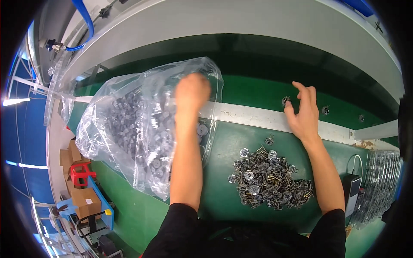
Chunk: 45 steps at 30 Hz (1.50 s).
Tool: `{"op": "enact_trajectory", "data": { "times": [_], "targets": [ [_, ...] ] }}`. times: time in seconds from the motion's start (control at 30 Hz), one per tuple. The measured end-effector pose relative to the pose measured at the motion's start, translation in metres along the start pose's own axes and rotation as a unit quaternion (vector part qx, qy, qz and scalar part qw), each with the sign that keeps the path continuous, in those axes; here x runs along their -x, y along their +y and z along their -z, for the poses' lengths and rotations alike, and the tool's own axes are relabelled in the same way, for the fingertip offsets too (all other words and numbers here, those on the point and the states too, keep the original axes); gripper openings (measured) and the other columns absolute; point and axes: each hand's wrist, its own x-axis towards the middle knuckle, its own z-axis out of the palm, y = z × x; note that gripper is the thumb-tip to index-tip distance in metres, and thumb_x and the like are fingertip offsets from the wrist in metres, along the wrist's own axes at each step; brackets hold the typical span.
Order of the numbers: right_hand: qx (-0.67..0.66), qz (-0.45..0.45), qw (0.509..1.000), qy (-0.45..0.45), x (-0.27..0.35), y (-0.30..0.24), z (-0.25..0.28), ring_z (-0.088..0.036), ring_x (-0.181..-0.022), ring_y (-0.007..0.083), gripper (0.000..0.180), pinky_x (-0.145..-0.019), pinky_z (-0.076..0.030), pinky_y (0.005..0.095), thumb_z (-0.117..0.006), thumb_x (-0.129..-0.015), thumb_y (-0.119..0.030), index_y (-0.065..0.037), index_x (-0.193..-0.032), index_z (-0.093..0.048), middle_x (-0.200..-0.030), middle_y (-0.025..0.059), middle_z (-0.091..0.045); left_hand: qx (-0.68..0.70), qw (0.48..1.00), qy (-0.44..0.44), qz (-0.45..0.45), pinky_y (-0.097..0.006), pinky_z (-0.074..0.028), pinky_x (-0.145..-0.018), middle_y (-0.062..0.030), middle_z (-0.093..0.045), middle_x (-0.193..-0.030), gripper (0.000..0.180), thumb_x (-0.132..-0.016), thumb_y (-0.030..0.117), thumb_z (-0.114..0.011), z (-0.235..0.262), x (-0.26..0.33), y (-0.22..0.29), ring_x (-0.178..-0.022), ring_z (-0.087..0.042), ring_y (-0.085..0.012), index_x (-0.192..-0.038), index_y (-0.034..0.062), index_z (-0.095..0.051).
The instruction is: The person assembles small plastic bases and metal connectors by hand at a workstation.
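one clear plastic bag (pixel 129 124) lies on the green bench, stuffed with small grey metal parts too many and too blurred to count. one loose pile of the same parts (pixel 269 178) sits near it, also beyond counting, with one stray part (pixel 269 139) just above it. on the far green belt four single parts show: (pixel 286 101), (pixel 325 110), (pixel 361 117), and two hands are in view.

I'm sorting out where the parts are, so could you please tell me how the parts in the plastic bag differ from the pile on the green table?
The parts in the clear plastic bag are enclosed and many; the pile lies loose and bare on the green table, and looks smaller. The left hand is at the bag; the pile lies untouched below the right hand. Both look like the same small grey metal components.
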Motion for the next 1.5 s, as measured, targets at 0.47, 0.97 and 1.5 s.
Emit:
{"op": "enact_trajectory", "data": {
  "times": [0.47,0.97,1.5],
  "targets": [
    [-0.171,0.136,0.846,-0.487,-0.006,0.014,0.019,-0.059,-0.08,0.0153,0.012,-0.083,-0.038,0.0322,-0.074,-0.079,-0.02,-0.01,-0.075,-0.069,-0.076,-0.0026,-0.063,-0.195,0.968,-0.043,0.151,-0.045,-0.047,-0.097,-0.0166,-0.068,-0.12,0.046,-0.081,0.044,-0.071,0.021,-0.012,-0.076,-0.112,-0.064,-0.031,-0.115,0.0121,-0.071],
    [-0.411,-0.149,0.812,-0.388,0.001,0.019,0.007,-0.057,-0.072,0.0089,0.012,-0.059,-0.045,0.024,-0.062,-0.095,-0.013,-0.003,-0.094,-0.056,-0.084,0.0041,-0.064,-0.084,0.993,-0.024,0.078,-0.04,-0.051,-0.086,-0.0186,-0.071,-0.097,0.039,-0.065,0.03,-0.08,0.027,-0.008,-0.088,-0.094,-0.068,-0.0348,-0.098,0.0113,-0.074],
    [-0.303,-0.158,0.913,-0.221,0.001,0.02,-0.004,-0.051,-0.062,0.0018,0.013,-0.058,-0.044,0.022,-0.067,-0.088,-0.005,0.0,-0.101,-0.068,-0.075,-0.003,-0.062,0.429,0.842,-0.326,-0.022,-0.026,-0.047,-0.073,-0.0064,-0.065,-0.09,0.028,-0.085,0.006,-0.05,-0.029,0.022,0.085,-0.075,-0.057,-0.012,-0.105,-0.0036,-0.067]
  ]
}}
